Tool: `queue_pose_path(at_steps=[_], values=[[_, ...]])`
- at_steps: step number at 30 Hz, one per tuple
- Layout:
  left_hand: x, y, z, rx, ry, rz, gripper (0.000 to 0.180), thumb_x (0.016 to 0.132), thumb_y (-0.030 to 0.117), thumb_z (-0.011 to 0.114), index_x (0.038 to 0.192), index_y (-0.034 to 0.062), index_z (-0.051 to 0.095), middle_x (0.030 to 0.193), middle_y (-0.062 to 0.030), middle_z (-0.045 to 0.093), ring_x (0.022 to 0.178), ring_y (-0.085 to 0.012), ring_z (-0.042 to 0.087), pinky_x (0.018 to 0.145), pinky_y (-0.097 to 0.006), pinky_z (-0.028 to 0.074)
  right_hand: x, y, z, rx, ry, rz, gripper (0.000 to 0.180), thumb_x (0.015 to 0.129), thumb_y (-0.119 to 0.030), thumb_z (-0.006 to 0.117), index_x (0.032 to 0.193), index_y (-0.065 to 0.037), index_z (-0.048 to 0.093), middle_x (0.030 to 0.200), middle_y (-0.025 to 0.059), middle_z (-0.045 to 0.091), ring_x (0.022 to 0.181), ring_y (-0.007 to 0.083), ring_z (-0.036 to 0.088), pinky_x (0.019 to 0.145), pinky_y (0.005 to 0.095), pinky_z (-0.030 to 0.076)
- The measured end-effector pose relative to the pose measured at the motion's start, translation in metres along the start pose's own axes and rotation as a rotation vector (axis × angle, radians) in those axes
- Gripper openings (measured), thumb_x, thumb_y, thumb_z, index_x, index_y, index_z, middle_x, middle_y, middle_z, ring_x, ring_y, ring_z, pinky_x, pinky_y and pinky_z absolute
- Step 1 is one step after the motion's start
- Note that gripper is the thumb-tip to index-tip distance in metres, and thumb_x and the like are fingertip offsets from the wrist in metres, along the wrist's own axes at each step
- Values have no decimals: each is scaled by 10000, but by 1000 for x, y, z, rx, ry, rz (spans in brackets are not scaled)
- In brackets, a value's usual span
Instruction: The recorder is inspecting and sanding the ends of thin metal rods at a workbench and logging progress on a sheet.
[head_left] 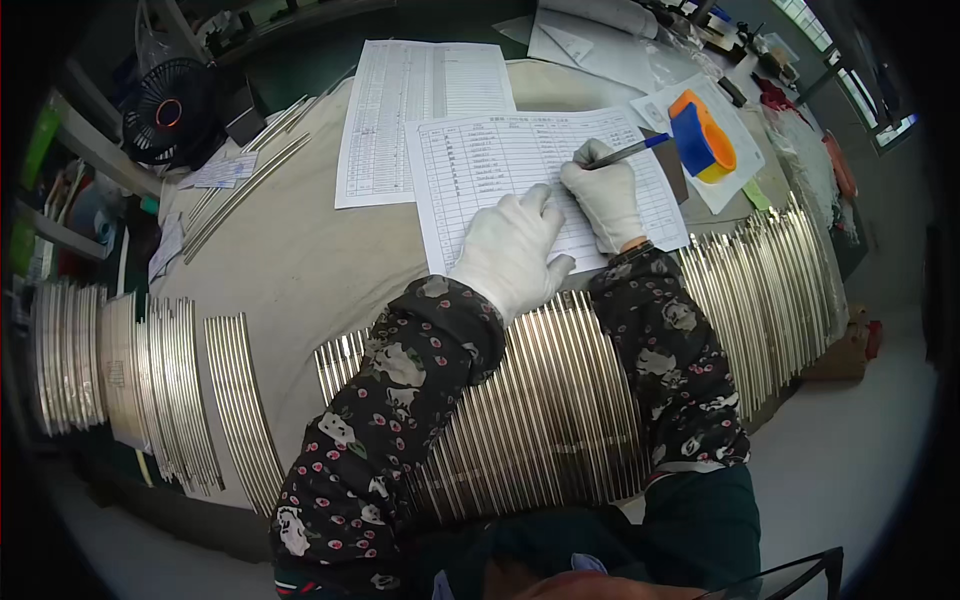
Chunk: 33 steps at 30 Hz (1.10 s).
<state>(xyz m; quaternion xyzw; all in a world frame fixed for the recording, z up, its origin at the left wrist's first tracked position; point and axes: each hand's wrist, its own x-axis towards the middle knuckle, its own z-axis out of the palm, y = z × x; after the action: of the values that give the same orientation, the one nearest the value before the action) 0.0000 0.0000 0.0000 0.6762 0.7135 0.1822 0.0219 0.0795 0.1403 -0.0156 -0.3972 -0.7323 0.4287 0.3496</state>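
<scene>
Both my hands wear white gloves, with dark patterned sleeve covers on the forearms. My right hand [608,198] is closed around a pen [632,151] with a blue end, and it rests on the right part of a printed form [450,215]. Handwriting fills some rows of that form. Flat on the form's lower middle lies my left hand [510,250], fingers spread, holding nothing. Beneath my forearms is a wide row of shiny metal rods [540,410] laid side by side. A second printed sheet [375,130] lies partly under the form.
More metal rods [765,300] lie at the right, and bundles [180,390] and a narrow group [243,410] at the left. Several loose rods [245,195] lie at the far left near a black fan [168,112]. A tape dispenser [700,138] in orange and blue stands right of the form.
</scene>
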Motion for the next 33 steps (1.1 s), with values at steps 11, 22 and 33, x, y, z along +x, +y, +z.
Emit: queue_pose_path(at_steps=[11,22,33], values=[[0,1,0,-12,14,7,487,748,337,645,1038,-44,562,1240,-184,509,908,-315,600,770,-396,527,2,3,-2,-17,-1,-1,72,717,-79,616,728,-16,584,611,38,555,571,94,460,558,269,429],[-1,-1,0,-7,32,11,489,748,336,644,1047,-42,559,1247,-188,508,907,-319,600,769,-398,525,2,5,0,-12,34,-4,80,712,-91,616,736,-18,592,615,53,567,575,120,482,571,280,441],[-1,-1,1,7,29,7,507,759,346,641,1068,-48,556,1257,-189,504,915,-313,601,783,-391,524,3,2,-6,234,33,61,68,692,-67,621,683,-17,576,602,21,550,552,99,451,546,265,418]])
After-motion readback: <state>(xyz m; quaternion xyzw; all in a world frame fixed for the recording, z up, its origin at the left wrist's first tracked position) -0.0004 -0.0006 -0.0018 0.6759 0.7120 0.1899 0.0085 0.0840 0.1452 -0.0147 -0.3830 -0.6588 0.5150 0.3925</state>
